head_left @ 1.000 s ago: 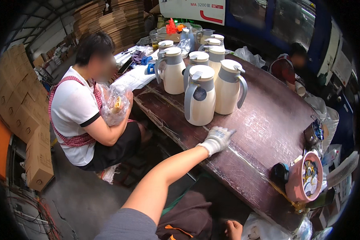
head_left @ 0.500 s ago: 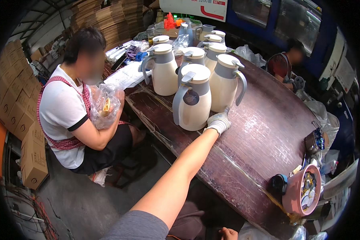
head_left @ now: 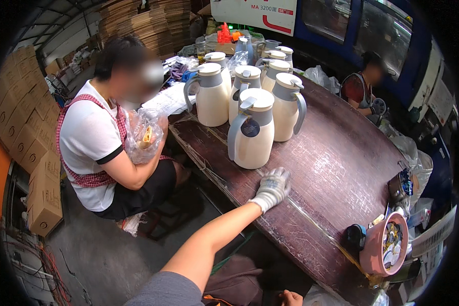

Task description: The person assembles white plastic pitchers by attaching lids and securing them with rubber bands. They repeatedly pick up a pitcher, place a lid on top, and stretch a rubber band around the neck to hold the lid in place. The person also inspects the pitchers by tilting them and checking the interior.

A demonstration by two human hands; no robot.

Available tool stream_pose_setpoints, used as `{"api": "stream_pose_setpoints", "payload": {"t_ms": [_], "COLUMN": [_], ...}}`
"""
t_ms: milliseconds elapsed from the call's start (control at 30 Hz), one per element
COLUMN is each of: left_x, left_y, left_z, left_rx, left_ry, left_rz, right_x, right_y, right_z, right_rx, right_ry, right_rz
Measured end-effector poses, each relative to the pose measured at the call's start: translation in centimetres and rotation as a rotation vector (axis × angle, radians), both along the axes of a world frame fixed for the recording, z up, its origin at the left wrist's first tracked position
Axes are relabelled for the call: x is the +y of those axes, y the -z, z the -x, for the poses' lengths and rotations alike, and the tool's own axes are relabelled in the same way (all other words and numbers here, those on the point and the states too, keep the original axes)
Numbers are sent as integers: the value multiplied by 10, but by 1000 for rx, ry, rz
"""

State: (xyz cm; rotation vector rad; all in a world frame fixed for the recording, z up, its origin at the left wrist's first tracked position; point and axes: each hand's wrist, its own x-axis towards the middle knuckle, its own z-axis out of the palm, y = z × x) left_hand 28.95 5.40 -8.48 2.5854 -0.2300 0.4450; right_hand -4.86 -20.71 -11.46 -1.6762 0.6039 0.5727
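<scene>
My left hand [head_left: 272, 190], in a white knitted glove with greyish fingers, rests on the dark brown table [head_left: 336, 178] near its edge. Its fingers lie stretched over the tabletop and hold nothing. Just beyond them stands the nearest vacuum jug [head_left: 252, 145], cream with a white lid, grey collar and handle, and a dark round tag. Behind it to the right is another cream jug [head_left: 286, 120], its handle turned right. My right hand [head_left: 291, 298] shows only in part at the lower edge; most of it is cut off.
Several more jugs [head_left: 212, 104] cluster behind. To the left sits a person [head_left: 94, 137] holding a clear bag with food. Another person [head_left: 359, 89] is beyond the table's far side. A pink bucket [head_left: 372, 250] of small tags and a dark pot [head_left: 398, 186] stand at the right.
My left hand has drawn back from the base of the right-hand jug toward the table's near edge. The view has shifted slightly.
</scene>
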Motion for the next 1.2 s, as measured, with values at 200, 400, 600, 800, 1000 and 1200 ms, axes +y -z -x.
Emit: {"api": "stream_pose_setpoints", "payload": {"t_ms": [200, 400, 600, 800, 1000, 1200], "left_x": [40, 50, 52, 50, 51, 53], "left_y": [3, 11, 17, 17, 18, 18], "left_z": [45, 29, -3, -11, -11, -10], "left_rx": [-215, -174, -66, -60, -80, -112], "left_ry": [-266, -308, -482, -457, -447, -440], "left_rz": [-61, -109, -186, -214, -203, -199], "right_x": [-2, -1, 6, 5, 6, 11], "right_y": [5, 3, -7, -9, -12, -21], "right_z": [4, 0, 1, 0, 0, -4], "right_rx": [-5, 21, -2, 20, 73, -25], "right_ry": [-25, -44, -29, -48, -27, 29], "right_rz": [27, 20, 33, 50, 34, -91]}}
